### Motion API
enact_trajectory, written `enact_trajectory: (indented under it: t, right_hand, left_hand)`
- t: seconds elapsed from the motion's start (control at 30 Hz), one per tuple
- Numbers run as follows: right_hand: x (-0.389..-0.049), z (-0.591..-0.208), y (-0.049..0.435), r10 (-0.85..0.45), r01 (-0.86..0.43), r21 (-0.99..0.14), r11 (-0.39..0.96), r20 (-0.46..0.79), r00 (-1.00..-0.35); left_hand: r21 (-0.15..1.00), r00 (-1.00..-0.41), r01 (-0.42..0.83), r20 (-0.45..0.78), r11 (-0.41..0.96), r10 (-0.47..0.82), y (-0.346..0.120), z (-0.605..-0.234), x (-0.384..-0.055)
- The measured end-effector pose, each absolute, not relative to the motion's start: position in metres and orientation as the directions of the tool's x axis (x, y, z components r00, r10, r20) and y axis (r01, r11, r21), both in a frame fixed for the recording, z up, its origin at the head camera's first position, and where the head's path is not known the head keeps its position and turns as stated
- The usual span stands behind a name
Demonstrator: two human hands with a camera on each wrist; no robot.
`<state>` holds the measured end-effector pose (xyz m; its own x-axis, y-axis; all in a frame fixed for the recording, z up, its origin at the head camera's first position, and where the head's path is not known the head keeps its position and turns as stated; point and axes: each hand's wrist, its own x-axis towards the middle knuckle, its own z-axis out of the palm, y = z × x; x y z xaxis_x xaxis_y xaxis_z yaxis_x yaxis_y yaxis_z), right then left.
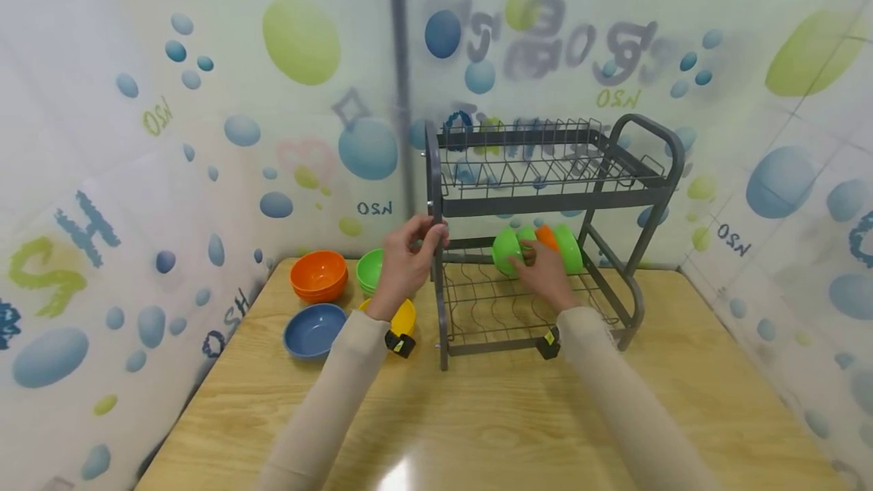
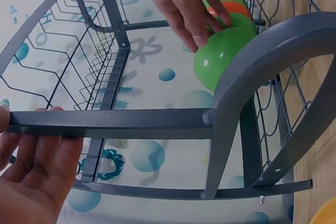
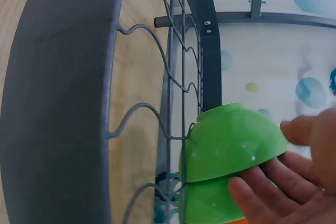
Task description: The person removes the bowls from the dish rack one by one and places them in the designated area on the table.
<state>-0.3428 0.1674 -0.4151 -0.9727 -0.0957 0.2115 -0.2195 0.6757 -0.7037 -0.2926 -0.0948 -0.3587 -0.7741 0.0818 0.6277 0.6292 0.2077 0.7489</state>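
My left hand (image 1: 405, 267) grips the left upright of a dark grey two-tier dish rack (image 1: 546, 203); in the left wrist view its fingers curl behind the bar. Over the lower shelf, my right hand (image 1: 543, 271) pinches the rim of a green bowl (image 3: 233, 142), the leftmost in a row standing on edge. Fingertips (image 3: 262, 182) lie at the rim facing the neighbouring green bowl (image 3: 210, 200), with the thumb by the outer side. Further right in this row come an orange bowl (image 1: 547, 236) and another green bowl (image 1: 568, 248).
Left of the rack, stacked orange bowls (image 1: 318, 275), green bowls (image 1: 370, 270), a blue bowl (image 1: 314, 333) and a yellow bowl (image 1: 404, 318) stand on the wooden table (image 1: 477, 415). The rack's wire upper shelf (image 1: 546, 161) overhangs the right hand. Patterned walls enclose the table.
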Motion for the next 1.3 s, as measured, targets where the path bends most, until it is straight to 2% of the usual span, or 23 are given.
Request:
enact_trajectory:
  t: [0.13, 0.43, 0.67, 0.87, 1.1, 1.3]
  right_hand:
    - [-0.347, -0.424, 0.169, -0.059, -0.208, -0.713, 0.670, 0.228, -0.972]
    - [-0.353, -0.437, 0.173, -0.002, -0.211, -0.732, 0.648, 0.276, -0.961]
    - [-0.354, -0.438, 0.175, 0.012, -0.174, -0.779, 0.603, 0.227, -0.974]
    - [-0.354, -0.440, 0.176, 0.036, -0.115, -0.865, 0.489, 0.151, -0.988]
    - [-0.355, -0.440, 0.176, 0.028, -0.035, -0.955, 0.293, 0.045, -0.999]
    - [-0.347, -0.436, 0.176, -0.023, 0.030, -0.981, 0.194, -0.036, -0.999]
  left_hand:
    - [0.729, -0.753, 0.652, 0.655, 0.207, 0.066, -0.093, -0.361, -0.294]
    - [0.719, -0.738, 0.661, 0.674, 0.215, 0.018, -0.082, -0.343, -0.270]
    - [0.730, -0.742, 0.656, 0.670, 0.192, -0.011, -0.081, -0.347, -0.271]
    - [0.732, -0.741, 0.659, 0.671, 0.173, -0.020, -0.081, -0.345, -0.269]
    - [0.725, -0.734, 0.661, 0.679, 0.196, -0.037, -0.080, -0.343, -0.266]
    - [0.715, -0.725, 0.666, 0.688, 0.210, -0.043, -0.079, -0.344, -0.266]
